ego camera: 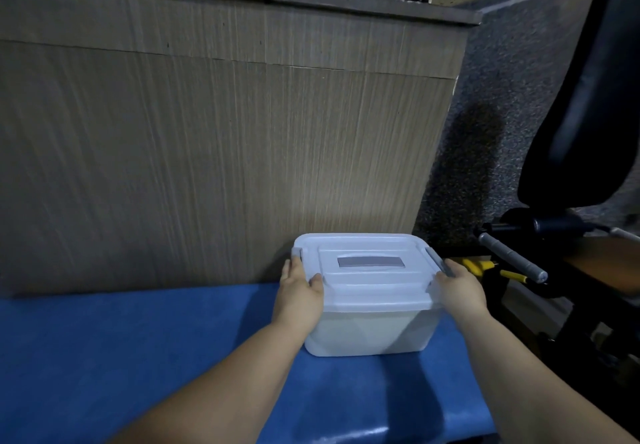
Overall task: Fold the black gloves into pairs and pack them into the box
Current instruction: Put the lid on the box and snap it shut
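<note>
I am watching the left hand (pixel 299 293) and the right hand (pixel 459 289) gripping the white box (pixel 367 334) at either end, thumbs lying over the edge of its closed lid (pixel 363 291). The box is sitting on the blue surface (pixel 138 357), close in front of the wooden panel (pixel 207 149).

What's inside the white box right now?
The lid is on the box, so the inside is covered. The milky walls show no dark shape, but that cannot settle it. Left hand and right hand grip its ends.
</note>
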{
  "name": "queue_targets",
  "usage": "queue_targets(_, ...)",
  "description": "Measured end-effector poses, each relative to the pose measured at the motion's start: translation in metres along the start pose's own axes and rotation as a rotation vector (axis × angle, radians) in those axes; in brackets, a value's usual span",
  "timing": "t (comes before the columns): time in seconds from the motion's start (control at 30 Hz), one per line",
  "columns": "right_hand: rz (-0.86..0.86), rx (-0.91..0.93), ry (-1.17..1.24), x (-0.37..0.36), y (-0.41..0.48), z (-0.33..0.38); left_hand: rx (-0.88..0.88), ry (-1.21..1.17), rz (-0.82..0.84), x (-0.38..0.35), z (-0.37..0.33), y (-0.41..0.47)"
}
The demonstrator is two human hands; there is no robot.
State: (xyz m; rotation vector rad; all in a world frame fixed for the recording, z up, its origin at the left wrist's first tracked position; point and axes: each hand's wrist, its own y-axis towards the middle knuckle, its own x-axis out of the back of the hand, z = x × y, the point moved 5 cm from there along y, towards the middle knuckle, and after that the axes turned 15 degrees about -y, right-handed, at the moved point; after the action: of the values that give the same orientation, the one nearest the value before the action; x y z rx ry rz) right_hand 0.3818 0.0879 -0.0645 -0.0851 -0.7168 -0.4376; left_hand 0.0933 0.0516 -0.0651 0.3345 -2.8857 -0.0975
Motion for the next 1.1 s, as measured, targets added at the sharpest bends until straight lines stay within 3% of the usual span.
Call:
queue_targets(0.6, 0.016, 0.026, -0.030, -0.009, 0.056, -0.007, -0.003, 0.108, 0.036, -0.028, -0.002, 0.032)
queue_targets(0.67, 0.025, 0.062, -0.164, -0.008, 0.057, -0.005, 0.016, 0.216, 0.069, -0.027, -0.002, 0.035)
queue_targets(0.77, 0.008, 0.154, -0.424, -0.004, 0.057, 0.007, -0.017, 0.573, 0.178, -0.027, -0.010, 0.043)
queue_targets(0.87, 0.124, 0.253, -0.602, -0.008, 0.058, 0.018, -0.064, 0.814, 0.311, -0.031, -0.020, 0.051)
queue_targets(1.1, 0.324, 0.461, -0.945, -0.021, 0.065, 0.051, -0.180, 0.936, 0.455, -0.050, -0.028, 0.079)
